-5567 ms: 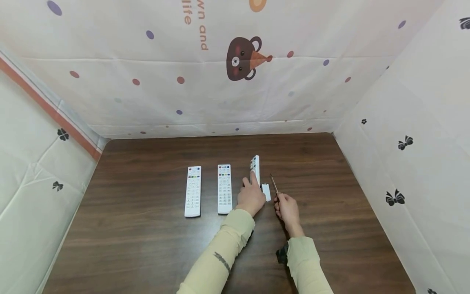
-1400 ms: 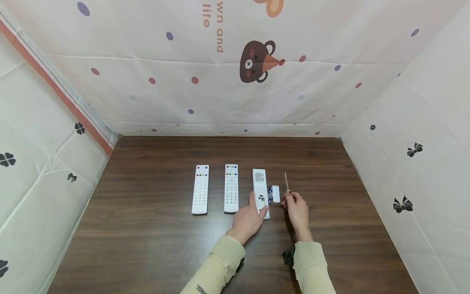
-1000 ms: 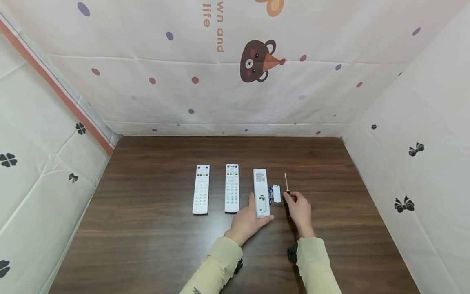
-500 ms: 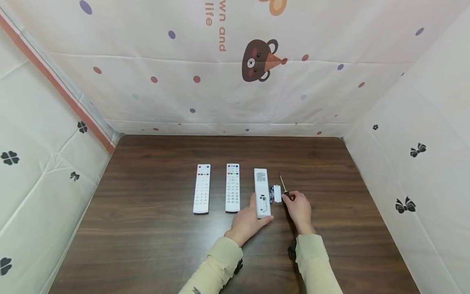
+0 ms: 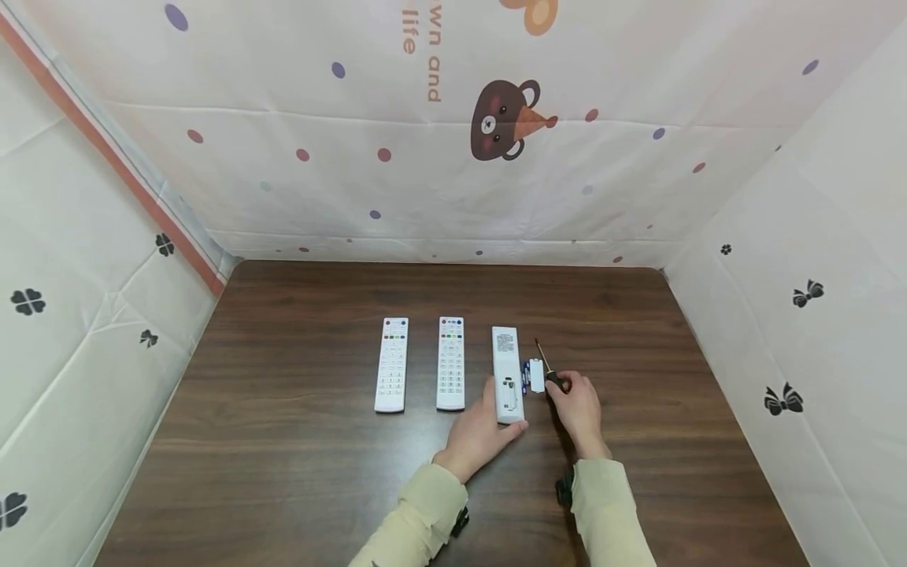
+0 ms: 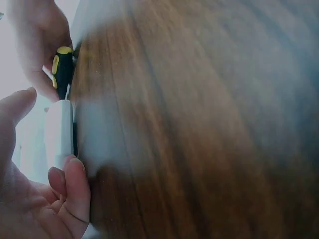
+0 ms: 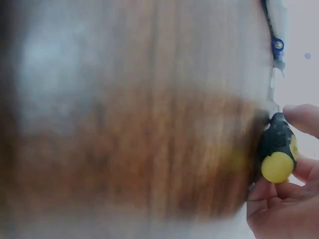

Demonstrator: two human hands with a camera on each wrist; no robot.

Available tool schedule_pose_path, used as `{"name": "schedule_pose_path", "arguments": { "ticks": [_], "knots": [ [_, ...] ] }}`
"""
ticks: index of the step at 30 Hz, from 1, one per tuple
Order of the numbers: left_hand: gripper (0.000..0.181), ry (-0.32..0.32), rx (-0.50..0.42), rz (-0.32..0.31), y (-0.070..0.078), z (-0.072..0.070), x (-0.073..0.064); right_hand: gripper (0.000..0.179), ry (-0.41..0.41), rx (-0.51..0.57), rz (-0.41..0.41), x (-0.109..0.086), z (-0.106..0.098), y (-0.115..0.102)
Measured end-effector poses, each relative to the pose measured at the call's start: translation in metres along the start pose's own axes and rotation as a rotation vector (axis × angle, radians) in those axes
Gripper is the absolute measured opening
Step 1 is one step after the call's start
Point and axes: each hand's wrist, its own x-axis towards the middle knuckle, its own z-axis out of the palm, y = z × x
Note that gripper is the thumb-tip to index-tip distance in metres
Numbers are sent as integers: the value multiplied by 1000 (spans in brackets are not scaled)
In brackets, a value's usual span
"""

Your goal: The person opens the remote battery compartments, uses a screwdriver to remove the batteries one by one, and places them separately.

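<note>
In the head view, a white remote control (image 5: 505, 362) lies back up, its battery compartment exposed near the lower end. My left hand (image 5: 476, 437) holds that end, fingers along the left side and thumb at the bottom right corner. Blue batteries (image 5: 526, 378) lie right beside the remote, with the white battery cover (image 5: 537, 376) next to them. My right hand (image 5: 577, 405) grips a screwdriver (image 7: 277, 149) by its black and yellow handle. The shaft points up and left, its tip beyond the cover. In the left wrist view, the handle overlaps the remote's end.
Two more white remote controls, one in the middle (image 5: 450, 366) and one further left (image 5: 391, 366), lie buttons up on the brown wooden table (image 5: 283, 441). Patterned cloth walls (image 5: 425, 189) stand at the back and both sides.
The remote, earlier tipped on edge under my left hand, now lies back up with batteries beside it. My left thumb has slid to its lower end. The screwdriver's tip has swung left.
</note>
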Motion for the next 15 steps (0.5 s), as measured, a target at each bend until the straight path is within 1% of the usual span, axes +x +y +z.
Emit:
{"name": "schedule_pose_path", "arguments": {
  "ticks": [3, 5, 8, 10, 12, 14, 15],
  "knots": [
    [96, 2, -61, -12, -2, 0, -3, 38, 11, 52, 7, -8, -2, 0],
    [95, 2, -84, -27, -3, -1, -6, 40, 18, 84, 16, -15, -4, 0],
    [89, 18, -96, -40, -3, -8, -11, 42, 20, 107, 28, -24, -6, -1],
    [81, 35, -81, -29, -2, -15, -13, 43, 29, 112, 25, -28, -7, -3],
    [70, 70, -68, -5, -1, -25, -14, 44, 45, 111, 28, -30, -8, -7],
    [59, 122, -54, 20, -2, -34, -15, 46, 62, 106, 23, -32, -9, -12],
    [54, 161, -43, 33, -3, -38, -14, 47, 70, 107, 17, -33, -10, -15]
  ]
}}
